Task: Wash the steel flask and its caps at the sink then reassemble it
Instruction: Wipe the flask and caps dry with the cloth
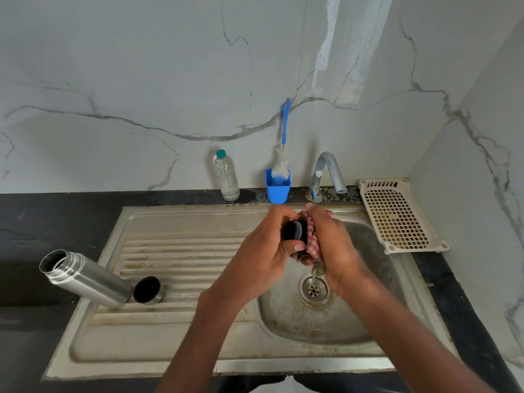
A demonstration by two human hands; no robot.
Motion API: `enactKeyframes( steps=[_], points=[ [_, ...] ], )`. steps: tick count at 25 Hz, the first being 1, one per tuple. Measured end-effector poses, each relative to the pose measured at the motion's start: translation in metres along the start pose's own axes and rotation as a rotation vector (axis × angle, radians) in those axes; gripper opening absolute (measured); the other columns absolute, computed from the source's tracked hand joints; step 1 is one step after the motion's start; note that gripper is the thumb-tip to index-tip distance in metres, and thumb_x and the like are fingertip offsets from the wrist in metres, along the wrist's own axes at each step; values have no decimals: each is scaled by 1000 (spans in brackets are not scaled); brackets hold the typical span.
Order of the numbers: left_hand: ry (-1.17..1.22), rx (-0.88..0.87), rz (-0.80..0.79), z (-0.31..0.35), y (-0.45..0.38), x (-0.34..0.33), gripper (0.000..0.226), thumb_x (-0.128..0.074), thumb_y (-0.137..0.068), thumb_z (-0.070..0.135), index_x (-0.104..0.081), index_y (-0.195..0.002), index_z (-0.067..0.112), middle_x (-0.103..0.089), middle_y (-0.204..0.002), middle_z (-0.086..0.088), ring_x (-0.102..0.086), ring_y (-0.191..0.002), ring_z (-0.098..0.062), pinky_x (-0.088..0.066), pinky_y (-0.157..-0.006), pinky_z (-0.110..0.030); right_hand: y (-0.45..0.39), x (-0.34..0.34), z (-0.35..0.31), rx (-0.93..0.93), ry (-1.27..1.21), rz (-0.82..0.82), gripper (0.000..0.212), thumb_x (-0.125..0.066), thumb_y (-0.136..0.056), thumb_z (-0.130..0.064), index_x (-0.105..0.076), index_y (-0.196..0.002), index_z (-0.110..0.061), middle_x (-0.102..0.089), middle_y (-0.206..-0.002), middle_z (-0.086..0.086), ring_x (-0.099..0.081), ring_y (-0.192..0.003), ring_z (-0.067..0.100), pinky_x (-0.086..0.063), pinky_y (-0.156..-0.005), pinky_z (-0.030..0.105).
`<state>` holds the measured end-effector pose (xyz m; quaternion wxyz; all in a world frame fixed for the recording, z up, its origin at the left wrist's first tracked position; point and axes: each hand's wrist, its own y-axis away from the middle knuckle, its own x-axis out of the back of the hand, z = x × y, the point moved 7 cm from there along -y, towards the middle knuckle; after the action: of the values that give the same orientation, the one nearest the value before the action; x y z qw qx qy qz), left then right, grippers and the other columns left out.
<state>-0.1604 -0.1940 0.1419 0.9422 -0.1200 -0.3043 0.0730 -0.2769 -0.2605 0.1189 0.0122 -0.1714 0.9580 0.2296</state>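
Observation:
Over the sink basin, my left hand grips a black inner stopper cap. My right hand holds a red checked cloth wrapped against the cap's right side. The open steel flask stands tilted at the left end of the drainboard, mouth facing up and left. Its steel outer cap sits just right of the flask's base, dark inside showing.
A chrome tap stands behind the basin with no water visible. A blue cup holding a bottle brush and a clear plastic bottle stand at the wall. A cream drain rack lies at the right. The drain is below my hands.

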Motion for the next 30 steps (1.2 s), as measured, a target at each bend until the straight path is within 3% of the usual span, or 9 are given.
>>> enactKeyframes(
  steps=[3, 7, 10, 12, 14, 17, 21, 26, 30],
  points=[
    [388, 351, 56, -16, 3, -1, 44, -43, -106, 58, -52, -115, 16, -69, -92, -2, -66, -76, -15, -52, -66, -30, 18, 9, -26, 651, 385, 251, 35, -49, -104, -48, -66, -90, -21, -69, -77, -2, -70, -73, 16, -59, -67, 43],
    [653, 421, -18, -20, 7, -12, 31, -46, -113, 29, -49, -108, -1, -66, -77, -11, -58, -65, -26, -47, -59, -38, 38, -4, -30, 1144, 681, 174, 30, -51, -104, -35, -66, -109, -10, -64, -99, -1, -64, -83, 12, -52, -69, 28],
    [243, 111, -11, -7, 7, -5, 5, -49, -108, 13, -48, -109, 8, -62, -91, -2, -57, -78, -21, -52, -70, -38, 17, 0, -22, 683, 507, 158, 37, -49, -104, -43, -66, -95, -12, -69, -82, 9, -69, -73, 22, -59, -66, 42],
    [-120, -89, -37, 1, 10, -4, 22, -56, -99, 2, -48, -112, 17, -53, -99, 9, -53, -88, -13, -49, -77, -31, -1, 2, 2, 123, 279, -16, 47, -49, -104, -43, -68, -99, 0, -72, -89, 26, -68, -68, 30, -60, -56, 40],
    [-190, -165, -41, 5, 13, -4, 34, -61, -96, -3, -48, -115, 22, -49, -105, 14, -50, -94, -7, -44, -80, -20, -2, 1, 12, -103, 137, -143, 52, -50, -104, -43, -68, -104, 6, -71, -86, 31, -64, -62, 30, -49, -45, 30],
    [162, 111, 13, -5, 12, -5, 19, -61, -106, 27, -51, -120, 21, -62, -109, 5, -64, -92, -12, -53, -79, -26, 0, 12, 0, 237, 297, 98, 44, -51, -104, -46, -70, -90, -10, -74, -76, 8, -70, -66, 21, -59, -60, 39],
    [419, 392, 11, -17, 12, -17, 44, -47, -103, 53, -53, -109, 10, -69, -85, -15, -66, -70, -21, -57, -65, -43, 26, 0, -19, 795, 514, 201, 31, -51, -107, -42, -64, -89, -20, -68, -75, -5, -68, -71, 13, -57, -64, 36],
    [360, 64, 1, -13, 14, -4, 14, -52, -105, 19, -51, -118, 16, -61, -96, -2, -59, -85, -17, -53, -80, -35, -2, 6, 13, -150, -295, -90, 51, -49, -103, -53, -69, -103, -6, -73, -91, 16, -66, -69, 23, -50, -55, 31],
    [928, 384, 212, -42, 15, -12, 27, -56, -104, 31, -55, -116, 7, -67, -99, -12, -54, -73, -23, -49, -64, -31, 0, 22, -3, 235, -131, 39, 48, -46, -104, -59, -63, -121, -18, -76, -108, 6, -73, -95, 22, -58, -77, 39]
  ],
)
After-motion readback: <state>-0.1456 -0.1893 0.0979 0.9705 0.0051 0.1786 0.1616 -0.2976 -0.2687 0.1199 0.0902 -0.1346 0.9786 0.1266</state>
